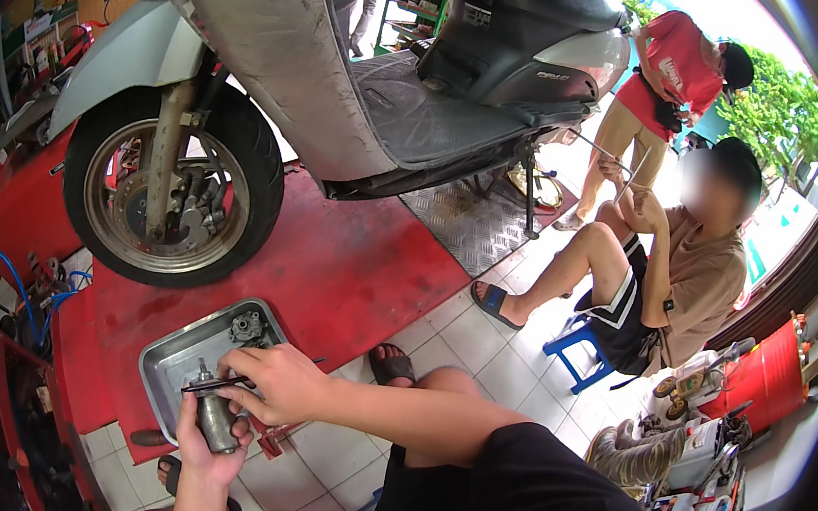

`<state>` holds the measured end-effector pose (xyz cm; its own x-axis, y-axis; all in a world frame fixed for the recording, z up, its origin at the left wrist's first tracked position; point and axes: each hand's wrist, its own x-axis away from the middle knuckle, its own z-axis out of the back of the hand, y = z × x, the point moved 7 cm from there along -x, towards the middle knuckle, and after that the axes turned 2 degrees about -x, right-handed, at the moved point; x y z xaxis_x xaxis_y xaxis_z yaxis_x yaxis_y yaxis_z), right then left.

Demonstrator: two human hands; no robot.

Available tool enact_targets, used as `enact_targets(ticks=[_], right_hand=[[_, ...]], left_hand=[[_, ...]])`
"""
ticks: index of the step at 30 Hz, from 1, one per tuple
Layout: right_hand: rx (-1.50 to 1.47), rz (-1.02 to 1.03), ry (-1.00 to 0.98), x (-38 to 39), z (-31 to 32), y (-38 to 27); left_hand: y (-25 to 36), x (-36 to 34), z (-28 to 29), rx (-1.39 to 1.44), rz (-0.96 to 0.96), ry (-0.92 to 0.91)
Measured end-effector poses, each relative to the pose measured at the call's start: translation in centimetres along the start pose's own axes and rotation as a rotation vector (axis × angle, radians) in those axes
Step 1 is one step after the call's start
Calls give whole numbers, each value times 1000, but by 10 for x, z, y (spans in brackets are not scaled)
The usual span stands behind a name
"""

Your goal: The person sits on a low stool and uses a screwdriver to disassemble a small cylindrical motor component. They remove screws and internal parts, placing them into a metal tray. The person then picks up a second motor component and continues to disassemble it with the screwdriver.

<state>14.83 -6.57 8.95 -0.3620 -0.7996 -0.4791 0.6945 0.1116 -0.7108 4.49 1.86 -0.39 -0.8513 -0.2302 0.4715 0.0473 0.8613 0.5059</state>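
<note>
My left hand (203, 454) is wrapped around a grey metal cylinder (217, 424), which looks like a small starter motor. It is held nearly upright, its narrow shaft pointing up, over the near side of a shallow metal tray (151, 357). With bent fingers my right hand (279, 381) grips a thin dark tool (209, 384), whose kind I cannot make out. One end of this tool lies across the cylinder's top; the other pokes out behind my knuckles. A cast metal part (247, 327) rests in the tray's far corner.
A silver scooter (280, 56) stands on a red lift platform (350, 250) beyond the tray. To the right, a person (704, 254) on a blue stool (577, 355) holds a long rod at the scooter; another person (673, 74) stands behind. Several tools and a red drum (762, 373) are at far right.
</note>
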Motion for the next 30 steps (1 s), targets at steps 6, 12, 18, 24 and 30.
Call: enact_targets(ticks=[6, 12, 18, 24, 30], right_hand=[[-30, 27, 25, 2, 2, 4], [-33, 31, 9, 0, 2, 1], [-57, 19, 7, 2, -2, 9], [-54, 105, 25, 3, 3, 2], [-38, 37, -29, -8, 2, -6]], left_hand=[[-1, -1, -2, 6, 18, -39], [-3, 0, -2, 45, 30, -23], [-5, -3, 5, 51, 42, -32], [-3, -2, -4, 43, 29, -67], [4, -1, 5, 25, 4, -29]])
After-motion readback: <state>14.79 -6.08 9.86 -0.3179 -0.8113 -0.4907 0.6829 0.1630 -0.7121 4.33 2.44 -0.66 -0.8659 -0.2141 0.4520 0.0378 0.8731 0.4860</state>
